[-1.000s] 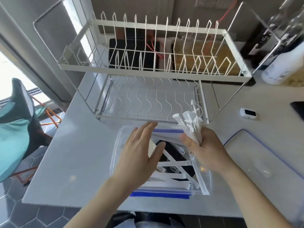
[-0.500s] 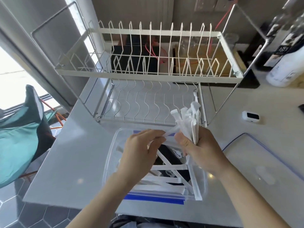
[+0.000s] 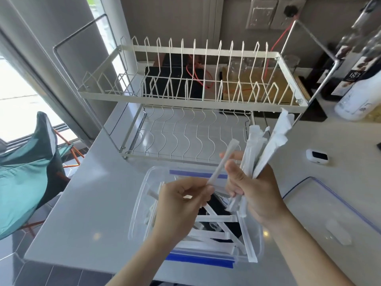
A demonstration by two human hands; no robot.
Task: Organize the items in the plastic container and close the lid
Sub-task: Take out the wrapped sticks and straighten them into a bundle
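So my left hand (image 3: 183, 201) is pinching one wrapped straw (image 3: 221, 162) by its lower end, tip angled up toward my right hand (image 3: 253, 190), which is clenched around a whole bundle of wrapped straws (image 3: 261, 149) fanning out above my fist. Right under both hands is the plastic container (image 3: 142, 203), open, with a mess of loose straws (image 3: 214, 228) crisscrossed over something dark at the bottom. The lid (image 3: 329, 219) sits flat on the worktop (image 3: 82, 203) just off to the right of my right hand, so closing is a long way off, I reckon. Past my hands there's a white dish rack (image 3: 195, 96). Main worry: the bundle's getting fat and those paper wrappers look slippery, so cramming another one in might loosen my grip and dump the lot back in the tub. Also if they stay crossed like that, the lid probably won't seat.
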